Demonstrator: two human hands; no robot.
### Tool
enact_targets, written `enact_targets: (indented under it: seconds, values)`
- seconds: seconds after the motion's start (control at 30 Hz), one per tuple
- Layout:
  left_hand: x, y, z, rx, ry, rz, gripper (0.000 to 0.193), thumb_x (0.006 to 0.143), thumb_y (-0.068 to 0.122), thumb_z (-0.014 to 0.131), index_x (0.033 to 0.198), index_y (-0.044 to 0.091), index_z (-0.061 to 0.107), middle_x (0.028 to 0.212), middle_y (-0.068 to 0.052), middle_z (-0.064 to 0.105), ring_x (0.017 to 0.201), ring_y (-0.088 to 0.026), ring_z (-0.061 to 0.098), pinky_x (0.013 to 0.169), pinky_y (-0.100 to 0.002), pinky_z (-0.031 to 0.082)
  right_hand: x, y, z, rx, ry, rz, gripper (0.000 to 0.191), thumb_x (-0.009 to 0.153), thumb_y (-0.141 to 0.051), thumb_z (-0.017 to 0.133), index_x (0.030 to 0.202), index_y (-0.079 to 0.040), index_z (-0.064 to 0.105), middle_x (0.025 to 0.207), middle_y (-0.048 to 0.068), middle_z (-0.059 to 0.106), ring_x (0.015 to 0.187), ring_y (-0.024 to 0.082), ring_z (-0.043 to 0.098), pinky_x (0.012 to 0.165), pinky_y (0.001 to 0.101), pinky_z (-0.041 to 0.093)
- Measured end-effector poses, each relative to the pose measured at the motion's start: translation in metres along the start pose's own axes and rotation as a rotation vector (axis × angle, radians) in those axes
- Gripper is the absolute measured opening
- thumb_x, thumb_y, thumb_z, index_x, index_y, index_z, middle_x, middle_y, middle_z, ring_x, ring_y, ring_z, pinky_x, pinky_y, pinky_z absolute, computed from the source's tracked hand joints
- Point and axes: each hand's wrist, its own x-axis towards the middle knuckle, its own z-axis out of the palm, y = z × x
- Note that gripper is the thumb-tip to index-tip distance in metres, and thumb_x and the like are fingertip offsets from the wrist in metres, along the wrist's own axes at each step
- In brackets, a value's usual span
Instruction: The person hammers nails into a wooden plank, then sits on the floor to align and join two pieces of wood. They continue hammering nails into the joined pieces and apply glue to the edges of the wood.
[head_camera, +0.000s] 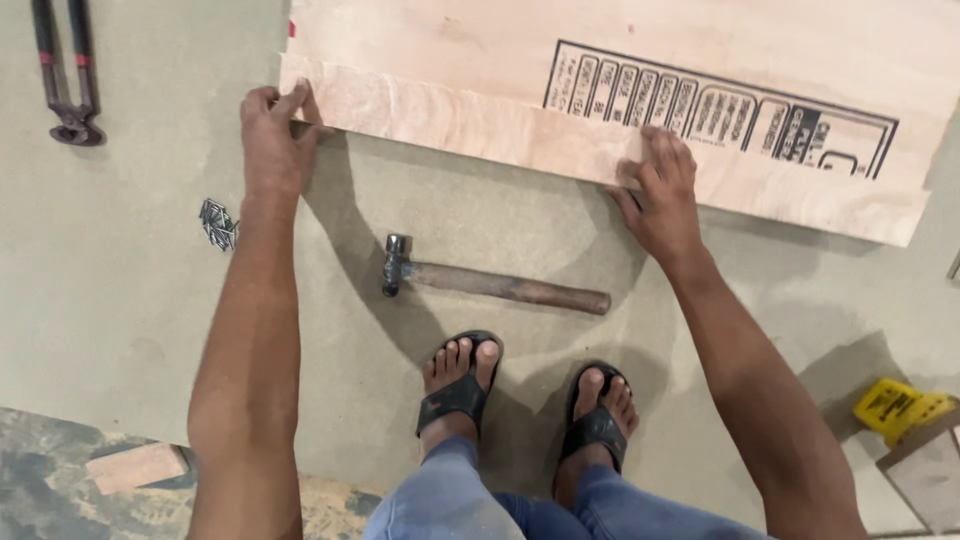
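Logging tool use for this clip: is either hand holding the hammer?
No. The hammer lies untouched on the floor, while the left hand and right hand both press on the plywood strip.
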Motion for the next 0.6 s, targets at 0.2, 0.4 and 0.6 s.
enact_targets:
  seconds: [0.2, 0.4, 0.6]
  values:
    - [-0.008, 0.003, -0.002, 0.375, 0.028, 0.2, 0.063, 0.082, 0.001, 0.086, 0.14, 0.012, 0.067, 0.136, -0.019, 0.048, 0.123, -0.034, 0.053, 0.107, -0.037, 0.048, 0.001, -0.003, -0.004, 0.01, 0.023, 0.003, 0.041, 0.088, -0.017, 0.089, 0.12, -0.005, 0.066, 0.157, 0.022, 0.047, 0.147, 0.044, 0.038, 0.121, 0.056, 0.035]
    - [-0.013, 0.007, -0.001, 0.374, 0.023, 0.175, 0.063, 0.084, 0.005, 0.087, 0.144, 0.014, 0.067, 0.141, -0.02, 0.048, 0.126, -0.034, 0.052, 0.109, -0.038, 0.047, -0.002, -0.001, -0.005, -0.034, 0.033, -0.023, 0.039, 0.086, -0.017, 0.088, 0.117, -0.003, 0.068, 0.153, 0.021, 0.048, 0.146, 0.044, 0.041, 0.121, 0.0562, 0.035]
    - [0.018, 0.023, 0.018, 0.21, 0.028, 0.118, 0.055, 0.089, 0.004, 0.083, 0.14, 0.01, 0.065, 0.144, -0.02, 0.042, 0.128, -0.032, 0.051, 0.112, -0.036, 0.047, 0.017, 0.019, -0.003, -0.094, 0.048, -0.015, 0.039, 0.087, -0.018, 0.089, 0.117, -0.005, 0.068, 0.155, 0.023, 0.049, 0.146, 0.043, 0.041, 0.12, 0.0559, 0.035]
